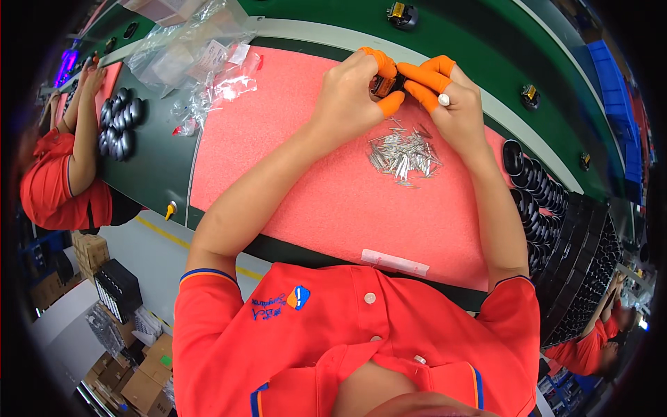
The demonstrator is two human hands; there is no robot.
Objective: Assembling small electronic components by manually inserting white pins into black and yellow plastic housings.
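Observation:
At the far side of the pink mat [313, 201], my left hand [347, 97] grips a small black device with a copper-coloured part [381, 86]. Orange finger cots cover the fingertips of both hands. My right hand [458, 108] is pinched against the device's right side; whatever lies between its fingertips is too small or hidden to make out. A small white round thing [444, 99] shows on one of its fingers. Just below the hands, a loose pile of thin silvery pins [406, 154] lies on the mat.
Clear plastic bags [191, 66] lie at the left. Black curved shells [531, 184] and stacked black trays [573, 260] stand at right. Beyond a pale rail [313, 31], a green belt carries small black units [403, 15]. Another person [66, 167] works at far left beside dark rounded parts [119, 125].

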